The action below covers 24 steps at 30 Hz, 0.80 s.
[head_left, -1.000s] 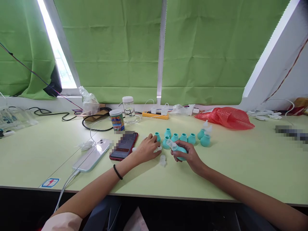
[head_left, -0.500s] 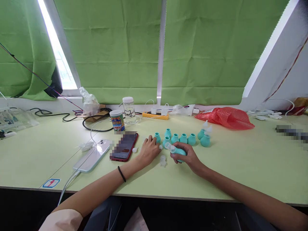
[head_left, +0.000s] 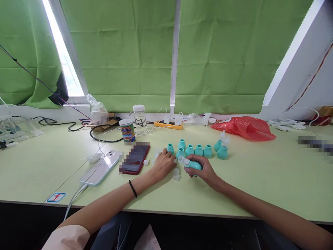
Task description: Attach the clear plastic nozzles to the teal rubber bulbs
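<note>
My right hand [head_left: 204, 169] is wrapped round a teal squeeze bulb [head_left: 194, 165], held tilted to the left just above the table. A translucent plastic fitting [head_left: 181, 159] sticks out of its neck. Left of it, my left hand [head_left: 163, 164] is low over the table with curled fingers, closed on a small translucent plastic piece [head_left: 175, 161] that is mostly hidden. Several open-necked teal bulbs [head_left: 198, 150] stand just beyond both hands. At their right are two teal bulbs [head_left: 222, 152] with pointed translucent tips. Another translucent fitting [head_left: 177, 174] lies between my hands.
Left of my left hand lie a small white cap [head_left: 146, 162], a red-cased phone [head_left: 135, 159] and a clear-cased phone [head_left: 100, 170] with a cable. Behind stand a printed tub [head_left: 127, 131] and a clear jar [head_left: 140, 121]. A red plastic bag [head_left: 244, 129] and power strip [head_left: 168, 125] lie farther back.
My left hand has shifted slightly right and down, toward the bulb, uncovering translucent pieces behind it. My right hand keeps its hold on the squeeze bulb, almost unmoved.
</note>
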Available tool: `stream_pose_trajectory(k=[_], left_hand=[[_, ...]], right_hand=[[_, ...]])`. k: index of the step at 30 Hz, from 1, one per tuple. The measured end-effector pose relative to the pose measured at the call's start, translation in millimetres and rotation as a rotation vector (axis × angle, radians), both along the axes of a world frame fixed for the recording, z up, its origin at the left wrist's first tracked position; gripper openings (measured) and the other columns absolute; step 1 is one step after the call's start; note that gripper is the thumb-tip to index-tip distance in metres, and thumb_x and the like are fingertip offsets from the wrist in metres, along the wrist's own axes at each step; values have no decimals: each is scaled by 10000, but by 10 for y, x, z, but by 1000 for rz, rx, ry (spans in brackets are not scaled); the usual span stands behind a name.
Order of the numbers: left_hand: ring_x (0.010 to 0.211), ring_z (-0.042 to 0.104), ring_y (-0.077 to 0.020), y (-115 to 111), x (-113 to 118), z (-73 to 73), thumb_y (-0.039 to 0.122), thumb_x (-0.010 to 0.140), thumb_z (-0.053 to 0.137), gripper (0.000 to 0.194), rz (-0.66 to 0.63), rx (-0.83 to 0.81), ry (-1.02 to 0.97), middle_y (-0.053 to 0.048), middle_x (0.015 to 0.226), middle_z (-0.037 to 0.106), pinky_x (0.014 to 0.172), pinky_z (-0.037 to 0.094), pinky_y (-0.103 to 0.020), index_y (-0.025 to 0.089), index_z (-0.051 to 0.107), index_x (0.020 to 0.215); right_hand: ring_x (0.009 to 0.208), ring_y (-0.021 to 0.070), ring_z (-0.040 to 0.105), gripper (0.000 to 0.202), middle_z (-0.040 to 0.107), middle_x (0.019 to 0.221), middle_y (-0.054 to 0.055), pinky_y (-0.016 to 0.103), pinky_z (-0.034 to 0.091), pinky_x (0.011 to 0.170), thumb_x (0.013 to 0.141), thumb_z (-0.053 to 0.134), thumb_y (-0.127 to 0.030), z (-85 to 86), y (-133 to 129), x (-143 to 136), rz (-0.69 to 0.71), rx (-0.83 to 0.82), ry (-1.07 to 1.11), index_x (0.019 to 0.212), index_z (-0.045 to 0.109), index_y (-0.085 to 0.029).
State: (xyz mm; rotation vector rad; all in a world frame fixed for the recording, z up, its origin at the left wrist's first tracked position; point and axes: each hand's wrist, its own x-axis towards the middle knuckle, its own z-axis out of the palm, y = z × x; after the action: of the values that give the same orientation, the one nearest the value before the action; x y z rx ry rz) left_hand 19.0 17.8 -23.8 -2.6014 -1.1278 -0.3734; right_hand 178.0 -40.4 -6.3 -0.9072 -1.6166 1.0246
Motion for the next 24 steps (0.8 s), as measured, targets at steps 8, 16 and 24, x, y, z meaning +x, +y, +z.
stream_pose_trajectory(k=[8, 16, 24], left_hand=[[826, 469, -192, -27, -31, 91, 244, 717, 511, 154, -61, -135, -303, -49, 780, 572, 651, 412, -295, 165, 566, 837], [664, 548, -124, 12, -135, 315, 316, 625, 609, 340, -381, -908, -1078, -57, 832, 589, 617, 465, -275, 112, 593, 897], [580, 542, -101, 48, -156, 313, 210, 453, 729, 382, -260, -1151, -1138, -30, 687, 614, 583, 446, -234, 107, 630, 808]], right_hand=[[431, 76, 433, 145, 468, 545, -34, 204, 361, 407, 573, 587, -230, 36, -9, 16, -58, 16, -59, 685, 523, -165], [380, 70, 377, 86, 407, 464, -58, 200, 312, 369, 575, 558, -212, 60, 41, 47, -232, -35, -172, 645, 538, -165], [578, 141, 505, 109, 564, 622, -7, 248, 395, 531, 585, 545, -217, -15, 42, 48, -306, 259, -419, 683, 570, -176]])
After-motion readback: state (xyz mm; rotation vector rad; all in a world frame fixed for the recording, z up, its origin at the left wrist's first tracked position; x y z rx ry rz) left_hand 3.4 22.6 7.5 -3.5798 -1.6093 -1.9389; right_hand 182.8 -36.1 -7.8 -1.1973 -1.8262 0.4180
